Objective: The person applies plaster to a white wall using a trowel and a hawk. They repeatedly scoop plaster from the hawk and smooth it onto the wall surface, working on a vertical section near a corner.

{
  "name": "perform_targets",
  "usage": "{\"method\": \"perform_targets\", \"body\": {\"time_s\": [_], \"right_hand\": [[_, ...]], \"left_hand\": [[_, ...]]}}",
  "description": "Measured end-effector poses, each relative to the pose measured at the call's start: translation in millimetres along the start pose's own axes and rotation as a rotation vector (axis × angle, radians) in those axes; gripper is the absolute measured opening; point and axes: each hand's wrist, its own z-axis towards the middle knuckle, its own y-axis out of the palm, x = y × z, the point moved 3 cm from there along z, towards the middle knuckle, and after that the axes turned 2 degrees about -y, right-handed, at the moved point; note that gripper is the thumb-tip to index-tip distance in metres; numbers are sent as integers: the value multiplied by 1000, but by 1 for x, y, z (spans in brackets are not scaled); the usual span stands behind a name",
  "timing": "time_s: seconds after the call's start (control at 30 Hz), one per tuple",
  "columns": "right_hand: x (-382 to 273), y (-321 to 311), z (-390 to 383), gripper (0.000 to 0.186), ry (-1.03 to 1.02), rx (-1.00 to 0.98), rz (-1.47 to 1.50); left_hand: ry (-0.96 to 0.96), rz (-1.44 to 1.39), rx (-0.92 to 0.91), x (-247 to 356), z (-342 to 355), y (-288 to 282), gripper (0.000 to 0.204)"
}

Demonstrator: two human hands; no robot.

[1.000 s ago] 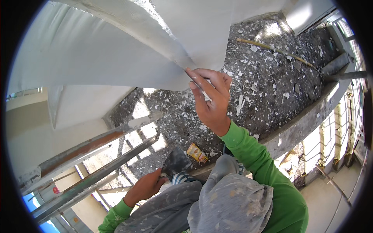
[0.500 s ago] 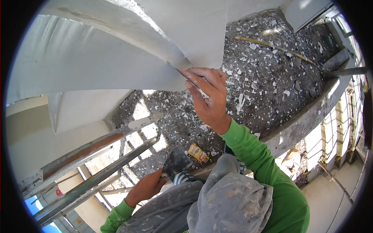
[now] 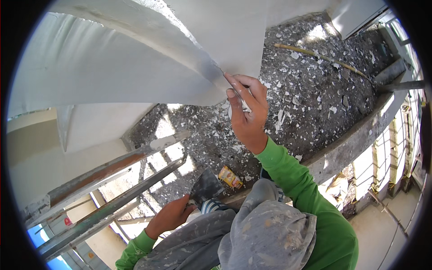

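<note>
In my left hand [image 3: 170, 218], low and left of centre, is a wide putty knife [image 3: 206, 186] with a dark, smeared blade, held by its handle end above the floor. My right hand [image 3: 250, 110] is raised at the end of a pale column-like wall [image 3: 135, 76], its fingertips against the narrow groove [image 3: 209, 69] between two smooth faces. The thumb and fingers are bent toward each other. Whether a thin piece lies between them I cannot make out. White dust marks these fingertips.
A yellow packet [image 3: 230, 177] lies near my feet. White flakes cover the dark floor [image 3: 310, 99], where a bamboo stick [image 3: 319, 56] also lies. Two long bars [image 3: 117, 202] cross at lower left. A low concrete ledge [image 3: 355, 130] curves along the right.
My right hand has shifted slightly right and up along the groove, its fingers tilting more upright. My left hand and the putty knife have barely moved.
</note>
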Motion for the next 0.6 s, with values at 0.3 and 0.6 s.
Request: {"method": "perform_targets", "body": {"time_s": [0.3,0.6], "right_hand": [[-4,-10,-12,26,27,-121,-13],[10,-44,-16,25,239,-235,178]], "left_hand": [[-51,1,-27,-1,0,1,34],[-33,8,1,3,-1,-5,30]]}}
